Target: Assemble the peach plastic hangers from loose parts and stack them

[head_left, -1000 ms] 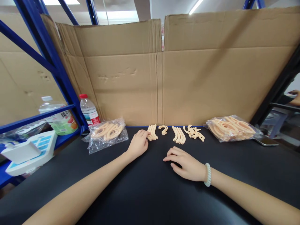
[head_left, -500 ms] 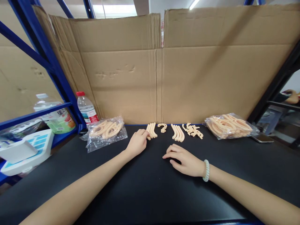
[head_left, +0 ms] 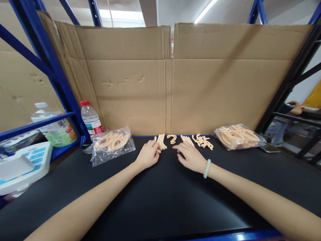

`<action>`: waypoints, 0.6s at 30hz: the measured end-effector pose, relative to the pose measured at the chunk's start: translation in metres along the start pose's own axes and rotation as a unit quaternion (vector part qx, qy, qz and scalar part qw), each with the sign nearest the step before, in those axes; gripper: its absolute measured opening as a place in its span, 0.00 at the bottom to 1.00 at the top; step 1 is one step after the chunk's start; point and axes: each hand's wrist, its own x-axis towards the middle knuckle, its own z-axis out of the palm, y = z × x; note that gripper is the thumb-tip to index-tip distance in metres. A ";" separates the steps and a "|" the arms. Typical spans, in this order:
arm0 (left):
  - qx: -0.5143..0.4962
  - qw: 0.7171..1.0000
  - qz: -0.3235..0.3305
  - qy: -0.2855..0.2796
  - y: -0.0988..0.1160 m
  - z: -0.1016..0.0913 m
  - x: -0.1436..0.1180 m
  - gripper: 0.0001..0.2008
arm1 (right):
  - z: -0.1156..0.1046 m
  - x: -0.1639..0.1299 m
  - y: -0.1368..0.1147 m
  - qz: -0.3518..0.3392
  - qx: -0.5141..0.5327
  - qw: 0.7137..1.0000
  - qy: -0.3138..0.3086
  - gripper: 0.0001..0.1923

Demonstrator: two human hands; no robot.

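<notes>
My left hand is closed over a beige curved strip whose ends show past the fingertips, at the left side of a small row of like strips. My right hand reaches in from the right with its fingers apart and nothing seen in them. It covers the lower part of a second row of curved strips; whether it touches them I cannot tell. Between the two rows lie a few hook-shaped beige pieces. Right of the second row is a loose heap of small curvy pieces.
Clear bags of beige rings stand at left and right on the black table. A phone lies beyond the right bag. A red-capped bottle stands at left. A cardboard wall closes off the back.
My right hand has moved forward to the second row of strips. My left hand has shifted slightly, and the leftmost strip now sits a little apart from its row. The camera view has tilted up.
</notes>
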 end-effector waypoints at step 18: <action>-0.018 0.998 0.040 0.034 -0.002 0.002 0.000 0.04 | 0.028 0.072 0.061 0.045 0.071 0.995 -0.057 0.06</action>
